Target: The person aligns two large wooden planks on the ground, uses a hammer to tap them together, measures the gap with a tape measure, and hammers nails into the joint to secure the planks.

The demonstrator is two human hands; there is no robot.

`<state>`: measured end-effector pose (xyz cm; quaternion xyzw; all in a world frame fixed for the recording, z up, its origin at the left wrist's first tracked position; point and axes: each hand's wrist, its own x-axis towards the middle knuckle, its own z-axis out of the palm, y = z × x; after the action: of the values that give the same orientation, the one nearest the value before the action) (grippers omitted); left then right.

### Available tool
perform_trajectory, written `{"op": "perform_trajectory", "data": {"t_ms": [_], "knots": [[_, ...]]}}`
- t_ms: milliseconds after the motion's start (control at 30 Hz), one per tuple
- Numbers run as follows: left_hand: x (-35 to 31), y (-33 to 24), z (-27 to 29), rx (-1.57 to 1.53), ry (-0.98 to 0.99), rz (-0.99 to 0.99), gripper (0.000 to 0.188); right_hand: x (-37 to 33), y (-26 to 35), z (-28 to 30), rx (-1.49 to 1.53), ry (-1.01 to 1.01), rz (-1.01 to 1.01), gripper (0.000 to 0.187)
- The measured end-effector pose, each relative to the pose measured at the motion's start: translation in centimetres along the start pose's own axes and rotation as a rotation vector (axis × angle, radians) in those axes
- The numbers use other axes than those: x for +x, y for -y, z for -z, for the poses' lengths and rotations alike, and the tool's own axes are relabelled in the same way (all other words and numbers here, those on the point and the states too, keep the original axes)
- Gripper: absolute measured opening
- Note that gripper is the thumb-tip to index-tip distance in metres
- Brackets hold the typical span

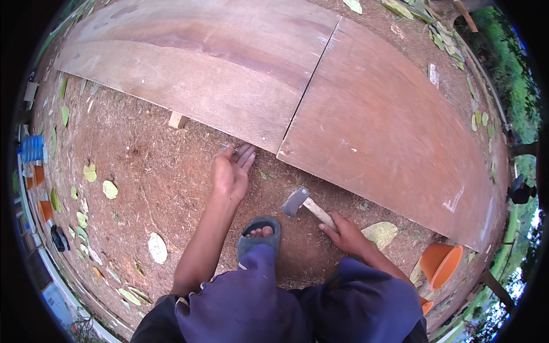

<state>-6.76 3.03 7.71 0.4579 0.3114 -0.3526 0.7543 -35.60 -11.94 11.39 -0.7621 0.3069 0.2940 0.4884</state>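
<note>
My right hand (344, 233) is wrapped round the wooden handle of a hammer (296, 201), whose dark metal head points up and left over the soil. My left hand (231, 170) is palm up at the near edge of a large plywood sheet (229, 74). A thin nail (223, 145) shows at its thumb, apparently pinched there, while the other fingers reach toward the board's edge. A second plywood sheet (377, 126) lies to the right, with a narrow dark gap between the two.
A wooden block (177, 120) pokes out under the left sheet. Right of my knees stands an orange pot (441, 266). Dry leaves (158, 248) are scattered over the brown ground. My sandalled foot (259, 233) is between my hands. At far left is a blue container (32, 148).
</note>
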Motion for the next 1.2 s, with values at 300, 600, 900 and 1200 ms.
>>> {"op": "perform_trajectory", "data": {"t_ms": [300, 600, 900, 1200], "knots": [[0.9, -1.0, 2.0, 0.081, -0.026, -0.118, 0.057, 3.5, 6.4, 3.1, -0.255, -0.057, 0.132, 0.046], [-0.4, -2.1, 0.6, 0.063, -0.028, -0.185, 0.048, 4.0, 4.5, 1.9, 0.033, 0.081, 0.166, 0.051], [-1.1, -1.5, 2.3, 0.103, -0.037, -0.136, 0.043, 3.1, 4.5, -2.2, 0.150, -0.100, 0.063, 0.051], [0.9, -0.3, 3.2, 0.090, -0.023, -0.133, 0.024, 4.2, 5.2, 0.4, -0.017, -0.125, 0.142, 0.047]]}}
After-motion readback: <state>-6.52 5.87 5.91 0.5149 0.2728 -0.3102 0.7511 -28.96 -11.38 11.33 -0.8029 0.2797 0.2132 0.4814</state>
